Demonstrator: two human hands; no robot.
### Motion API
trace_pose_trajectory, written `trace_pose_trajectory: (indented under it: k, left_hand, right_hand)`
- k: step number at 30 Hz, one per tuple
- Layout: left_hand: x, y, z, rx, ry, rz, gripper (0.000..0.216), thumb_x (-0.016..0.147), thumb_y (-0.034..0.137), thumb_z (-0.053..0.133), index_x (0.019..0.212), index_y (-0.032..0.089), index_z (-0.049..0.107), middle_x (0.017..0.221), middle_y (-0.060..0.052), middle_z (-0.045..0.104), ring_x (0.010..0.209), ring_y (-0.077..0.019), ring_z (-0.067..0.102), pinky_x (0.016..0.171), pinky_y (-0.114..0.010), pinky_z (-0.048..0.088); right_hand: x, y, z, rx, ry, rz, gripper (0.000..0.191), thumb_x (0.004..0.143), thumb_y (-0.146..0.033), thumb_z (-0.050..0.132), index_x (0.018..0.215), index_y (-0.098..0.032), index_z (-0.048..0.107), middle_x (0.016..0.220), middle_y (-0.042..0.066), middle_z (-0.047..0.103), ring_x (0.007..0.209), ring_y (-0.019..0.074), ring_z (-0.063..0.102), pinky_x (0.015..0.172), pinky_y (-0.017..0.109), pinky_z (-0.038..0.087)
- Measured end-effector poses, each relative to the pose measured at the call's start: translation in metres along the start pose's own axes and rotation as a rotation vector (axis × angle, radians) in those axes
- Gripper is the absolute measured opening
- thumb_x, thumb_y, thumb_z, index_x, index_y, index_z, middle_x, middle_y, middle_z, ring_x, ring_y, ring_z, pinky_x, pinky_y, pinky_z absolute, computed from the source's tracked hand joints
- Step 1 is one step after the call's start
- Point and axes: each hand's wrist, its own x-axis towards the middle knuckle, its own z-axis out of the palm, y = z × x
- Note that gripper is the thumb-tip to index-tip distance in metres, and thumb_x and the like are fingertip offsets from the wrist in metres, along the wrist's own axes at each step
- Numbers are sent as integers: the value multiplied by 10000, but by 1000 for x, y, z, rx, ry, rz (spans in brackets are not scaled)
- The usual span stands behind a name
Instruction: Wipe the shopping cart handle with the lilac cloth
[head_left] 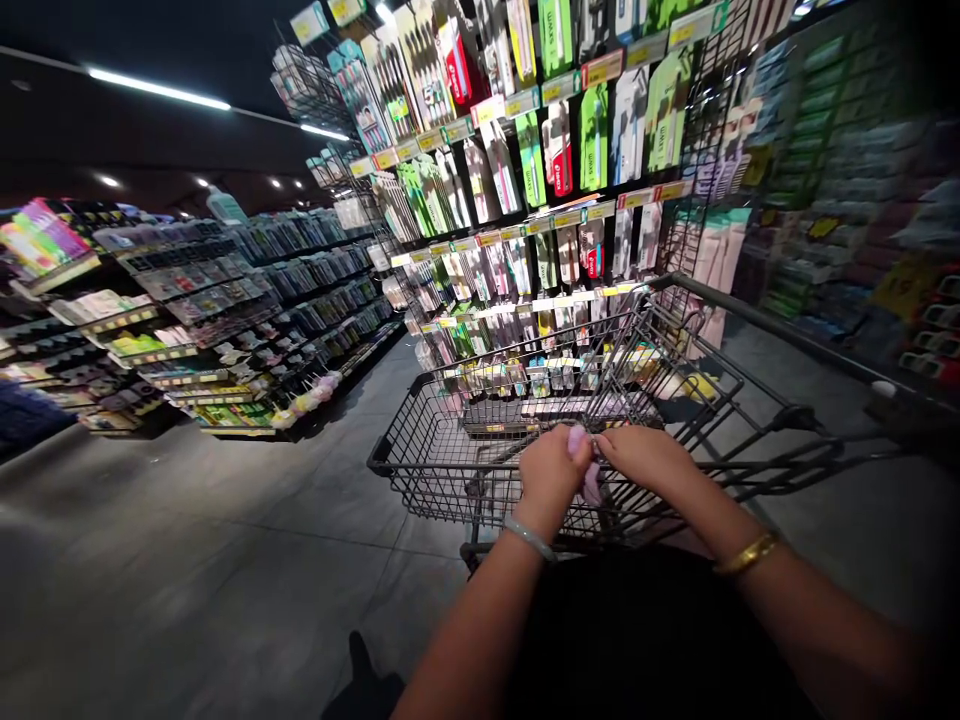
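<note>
My left hand and my right hand meet over the near end of a black wire shopping cart. Both hands are closed with their fingertips together on a small pink item that hangs between them. I cannot make out what the pink item is. A pale bangle sits on my left wrist and a gold bangle on my right wrist. The cart basket stretches away from me toward a rack of hanging packets.
A tall wire display rack of hanging packets with yellow price tags stands right behind the cart. Low shelves of goods line the aisle at left. More shelving fills the right. Grey tiled floor lies at left.
</note>
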Motion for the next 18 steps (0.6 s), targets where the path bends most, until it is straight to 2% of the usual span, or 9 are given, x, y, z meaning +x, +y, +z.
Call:
trace_pose_trajectory:
  k: [3, 5, 7, 11, 13, 15, 16, 18]
  left_hand:
    - [-11, -1, 8, 35, 51, 184, 373, 946, 561, 463, 982, 236, 642, 961, -46, 703, 922, -204, 645, 756, -280, 425]
    - [-14, -3, 11, 35, 58, 249, 383, 941, 579, 468, 996, 242, 642, 968, -42, 698, 938, -202, 642, 782, -274, 431]
    - [-9, -6, 11, 32, 50, 207, 428, 953, 606, 421, 1001, 243, 641, 965, -44, 701, 913, -203, 651, 765, -277, 438]
    - [13, -10, 5, -16, -48, -19, 546, 946, 673, 339, 1003, 228, 650, 923, -65, 723, 860, -231, 676, 701, -296, 445]
    - [24, -13, 3, -99, -92, -97, 592, 925, 715, 326, 998, 229, 656, 935, -70, 731, 881, -245, 682, 714, -309, 458]
    - [31, -14, 2, -199, -84, -157, 615, 915, 732, 322, 1034, 224, 646, 998, -82, 730, 935, -260, 680, 764, -334, 478]
    - [34, -12, 2, -263, -68, -182, 623, 915, 731, 323, 1077, 216, 633, 1042, -95, 724, 976, -267, 674, 802, -351, 485]
    - [36, -5, 3, -482, -36, -227, 668, 930, 724, 280, 1191, 188, 582, 1148, -131, 696, 1066, -269, 653, 882, -375, 486]
  right_hand:
    - [-1, -2, -1, -16, -22, -34, 441, 971, -363, 319, 1008, -188, 723, 1040, 149, 730, 934, 275, 689, 768, 357, 464]
    - [0, -2, 0, -31, -12, -40, 423, 964, -343, 329, 998, -182, 719, 1023, 151, 733, 912, 277, 693, 750, 355, 462]
    - [1, -2, 1, -42, 11, -33, 454, 975, -335, 296, 1006, -171, 718, 1021, 156, 735, 916, 268, 693, 757, 350, 460]
    - [3, -4, 5, -34, 18, -24, 552, 998, -385, 219, 1009, -160, 723, 1032, 164, 731, 936, 276, 690, 785, 367, 473]
    - [2, -5, 7, 3, 45, -22, 575, 1004, -426, 192, 1141, -172, 690, 1081, 158, 723, 965, 298, 690, 817, 408, 486]
    - [2, -5, 9, 96, 103, -78, 594, 1003, -507, 194, 1410, -212, 512, 1291, 151, 647, 1095, 309, 656, 901, 446, 481]
    - [3, -4, 10, 159, 130, -141, 632, 994, -558, 215, 1518, -237, 360, 1428, 146, 548, 1200, 306, 604, 958, 449, 465]
    - [5, -5, 13, 277, 164, -276, 771, 958, -645, 287, 1597, -260, 92, 1609, 124, 294, 1399, 288, 421, 1065, 431, 408]
